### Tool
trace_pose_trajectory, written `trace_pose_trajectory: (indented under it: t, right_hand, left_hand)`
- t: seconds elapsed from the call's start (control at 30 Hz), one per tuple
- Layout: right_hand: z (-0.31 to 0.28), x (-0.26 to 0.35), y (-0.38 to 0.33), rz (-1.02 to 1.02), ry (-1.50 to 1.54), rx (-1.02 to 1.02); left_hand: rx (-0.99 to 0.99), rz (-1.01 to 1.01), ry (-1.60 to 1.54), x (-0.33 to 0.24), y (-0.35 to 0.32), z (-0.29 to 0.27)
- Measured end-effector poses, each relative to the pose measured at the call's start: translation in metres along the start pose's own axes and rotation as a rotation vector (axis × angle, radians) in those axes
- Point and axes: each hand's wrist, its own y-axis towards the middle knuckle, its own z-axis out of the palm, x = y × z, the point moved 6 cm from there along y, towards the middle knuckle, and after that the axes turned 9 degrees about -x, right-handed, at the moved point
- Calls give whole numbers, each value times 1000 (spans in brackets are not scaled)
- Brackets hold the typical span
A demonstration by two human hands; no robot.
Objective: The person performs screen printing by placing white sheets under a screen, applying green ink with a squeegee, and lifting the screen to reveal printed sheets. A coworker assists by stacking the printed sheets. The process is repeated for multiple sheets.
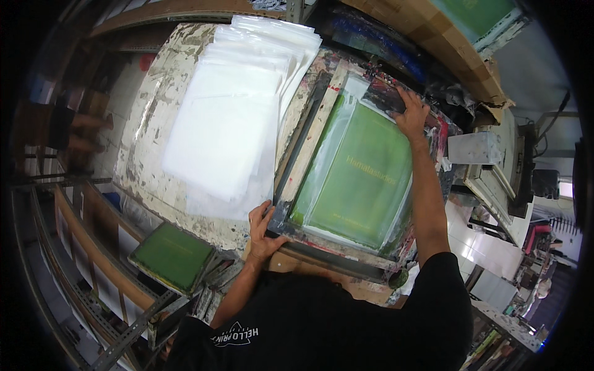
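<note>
A screen-printing frame (309,148) with a green mesh (362,179) lies tilted in front of me, with pale lettering on the mesh. My left hand (263,234) grips the frame's near left corner, its thumb and fingers to either side of it. At the far right of the mesh, my right hand (412,114) rests on the frame with its fingers spread; some fingertips are hard to see against the dark, ink-stained edge. Beside the frame, just past my left fingers, lies a stack of translucent white plastic sheets or bags (223,123).
The stack lies on a paint-worn table (145,142). A second green screen (173,256) sits low at the left, near wooden racks (93,247). A cardboard box (445,49) stands beyond the frame, and a translucent plastic container (474,148) is at the right.
</note>
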Motion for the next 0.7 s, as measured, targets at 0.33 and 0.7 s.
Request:
trace_pose_trajectory:
  t: [0.33,0.7]
  right_hand:
    - [-6,-21,17,-36,148,-30]
    - [-83,-14,-48,494,704,65]
  left_hand:
    - [-41,55,-35,-7,5,-1]
    - [-51,5,-113,1,-8,1]
